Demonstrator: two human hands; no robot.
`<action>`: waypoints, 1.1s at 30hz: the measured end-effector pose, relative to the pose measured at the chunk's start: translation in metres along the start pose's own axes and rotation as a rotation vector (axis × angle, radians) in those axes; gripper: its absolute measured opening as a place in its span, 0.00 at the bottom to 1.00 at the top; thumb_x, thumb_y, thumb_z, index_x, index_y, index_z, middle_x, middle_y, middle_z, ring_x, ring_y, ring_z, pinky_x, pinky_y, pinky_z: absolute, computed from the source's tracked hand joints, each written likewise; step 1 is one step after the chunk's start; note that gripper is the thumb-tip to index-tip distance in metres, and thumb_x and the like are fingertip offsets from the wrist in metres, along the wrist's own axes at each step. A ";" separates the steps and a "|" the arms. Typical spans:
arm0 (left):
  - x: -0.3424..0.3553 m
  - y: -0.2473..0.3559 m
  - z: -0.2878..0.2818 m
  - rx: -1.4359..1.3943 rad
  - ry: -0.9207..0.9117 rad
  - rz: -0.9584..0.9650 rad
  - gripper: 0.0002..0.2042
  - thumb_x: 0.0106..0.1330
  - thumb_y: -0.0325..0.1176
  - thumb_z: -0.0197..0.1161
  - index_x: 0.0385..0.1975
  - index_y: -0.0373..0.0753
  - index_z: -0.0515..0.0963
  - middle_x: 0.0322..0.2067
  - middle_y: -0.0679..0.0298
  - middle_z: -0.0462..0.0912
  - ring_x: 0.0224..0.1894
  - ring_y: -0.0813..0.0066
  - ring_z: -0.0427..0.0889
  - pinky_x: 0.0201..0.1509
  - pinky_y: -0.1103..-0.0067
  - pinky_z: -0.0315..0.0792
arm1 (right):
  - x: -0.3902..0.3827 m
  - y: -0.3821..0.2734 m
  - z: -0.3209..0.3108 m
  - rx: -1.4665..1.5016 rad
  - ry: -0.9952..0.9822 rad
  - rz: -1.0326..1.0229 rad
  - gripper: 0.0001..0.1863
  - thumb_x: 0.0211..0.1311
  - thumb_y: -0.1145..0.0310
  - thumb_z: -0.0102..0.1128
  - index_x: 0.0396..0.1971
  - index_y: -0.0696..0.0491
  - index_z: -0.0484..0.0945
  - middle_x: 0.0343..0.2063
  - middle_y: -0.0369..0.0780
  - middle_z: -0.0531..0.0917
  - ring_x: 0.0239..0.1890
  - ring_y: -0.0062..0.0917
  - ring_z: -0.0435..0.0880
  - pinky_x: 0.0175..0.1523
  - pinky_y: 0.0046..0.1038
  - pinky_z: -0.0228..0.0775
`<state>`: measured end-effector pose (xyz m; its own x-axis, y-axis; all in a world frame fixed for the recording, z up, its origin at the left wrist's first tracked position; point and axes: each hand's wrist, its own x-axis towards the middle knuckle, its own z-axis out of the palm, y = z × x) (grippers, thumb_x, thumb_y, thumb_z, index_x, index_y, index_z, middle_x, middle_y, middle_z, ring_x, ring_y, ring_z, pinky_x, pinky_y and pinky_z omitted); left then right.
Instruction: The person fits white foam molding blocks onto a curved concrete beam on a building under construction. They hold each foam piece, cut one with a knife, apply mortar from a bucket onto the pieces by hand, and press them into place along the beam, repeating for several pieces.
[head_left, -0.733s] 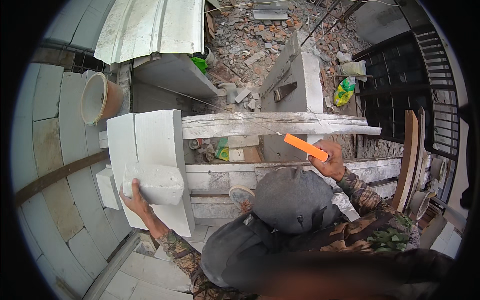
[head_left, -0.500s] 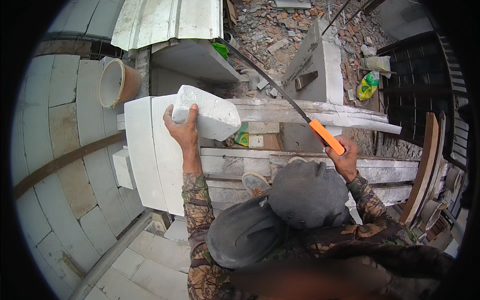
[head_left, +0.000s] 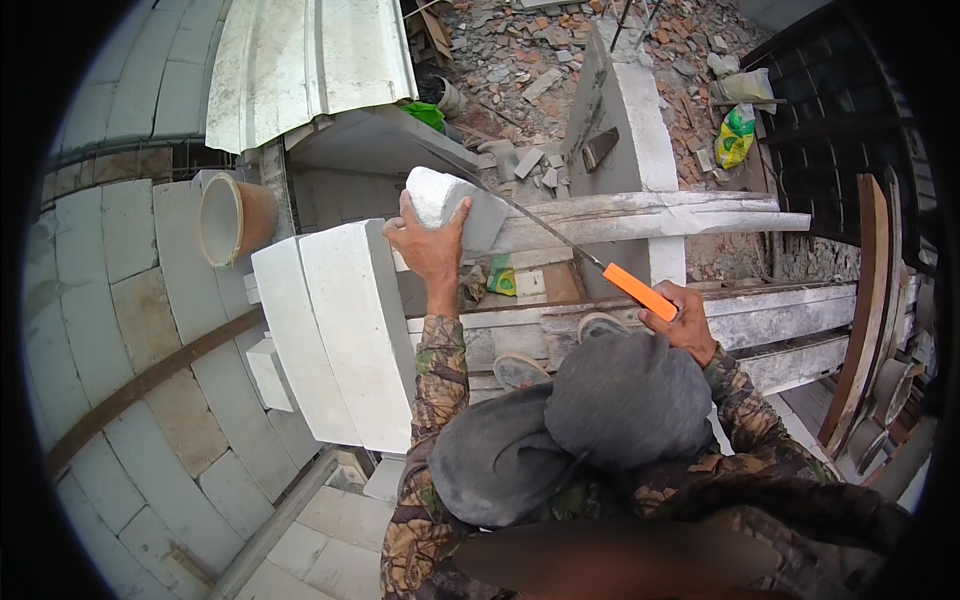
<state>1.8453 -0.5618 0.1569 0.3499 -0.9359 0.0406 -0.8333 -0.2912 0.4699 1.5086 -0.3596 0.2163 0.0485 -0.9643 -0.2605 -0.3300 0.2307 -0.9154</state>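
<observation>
My left hand (head_left: 428,243) is closed around a short white aerated concrete block (head_left: 478,212), thumb and fingers on its sides. The block is held tilted, just beyond the near end of two large white blocks (head_left: 330,335) that lie side by side. In my right hand (head_left: 684,318) is a handsaw with an orange handle (head_left: 640,291). Its dark, narrow blade (head_left: 550,231) slants away to the left, passing close to the far right side of the held block. Whether blade and block touch, I cannot tell.
Long planks (head_left: 660,218) span in front of me, with more planks (head_left: 780,310) under my feet. A bucket (head_left: 238,220) stands at the left by a block wall (head_left: 170,340). Metal sheeting (head_left: 310,60) juts in at upper left. Rubble (head_left: 540,60) lies below. Upright timbers (head_left: 862,310) stand at right.
My left hand has carried the short block rightward, away from above the large blocks, and turned it. The saw has come nearer to the block, its handle lower and further left.
</observation>
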 end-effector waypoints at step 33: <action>-0.015 -0.013 0.016 0.140 -0.250 0.494 0.53 0.40 0.49 0.79 0.66 0.29 0.58 0.56 0.43 0.67 0.60 0.44 0.66 0.65 0.56 0.63 | -0.006 0.021 -0.009 0.065 -0.057 -0.093 0.22 0.66 0.65 0.63 0.56 0.60 0.78 0.37 0.50 0.87 0.33 0.37 0.89 0.40 0.32 0.80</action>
<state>1.8436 -0.5471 0.1358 -0.1939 -0.9810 0.0077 -0.9269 0.1858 0.3262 1.4926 -0.3498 0.2017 0.1302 -0.9733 -0.1890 -0.2599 0.1505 -0.9538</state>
